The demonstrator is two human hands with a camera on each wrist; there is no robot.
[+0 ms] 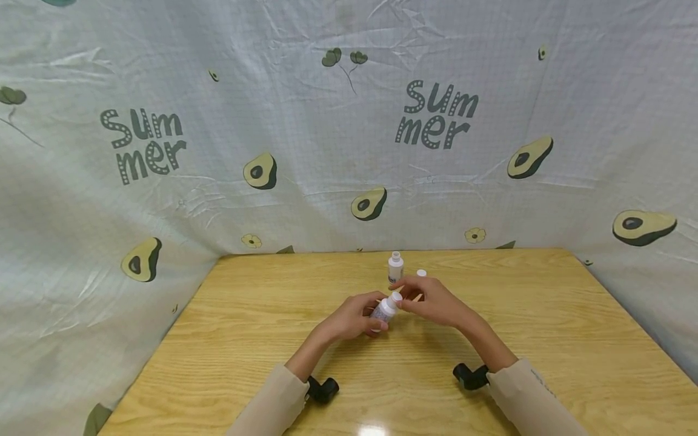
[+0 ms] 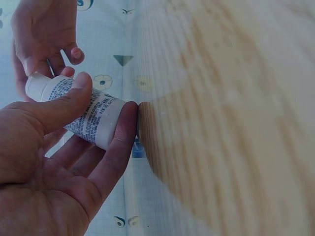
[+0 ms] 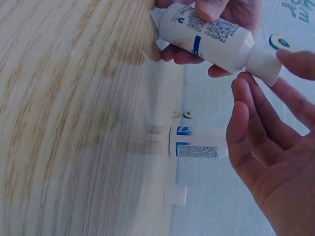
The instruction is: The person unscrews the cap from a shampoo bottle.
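Observation:
My left hand [image 1: 355, 316] grips a small white bottle [image 1: 383, 310] around its body, thumb across the printed label. The bottle is tilted, its capped end toward my right hand, with its base close over the table in the left wrist view. My right hand [image 1: 436, 301] pinches the white cap [image 3: 265, 65] on the bottle's neck between thumb and fingers. Behind the hands stands a second white bottle [image 1: 395, 269], upright, its narrow neck uncapped. A loose white cap [image 3: 175, 194] sits on the table near that bottle, partly behind my right hand in the head view.
The wooden table [image 1: 245, 339] reaches back to a pale hanging cloth [image 1: 305, 133] printed with avocados and lettering. Black wrist cameras are strapped at both forearms, just over the table.

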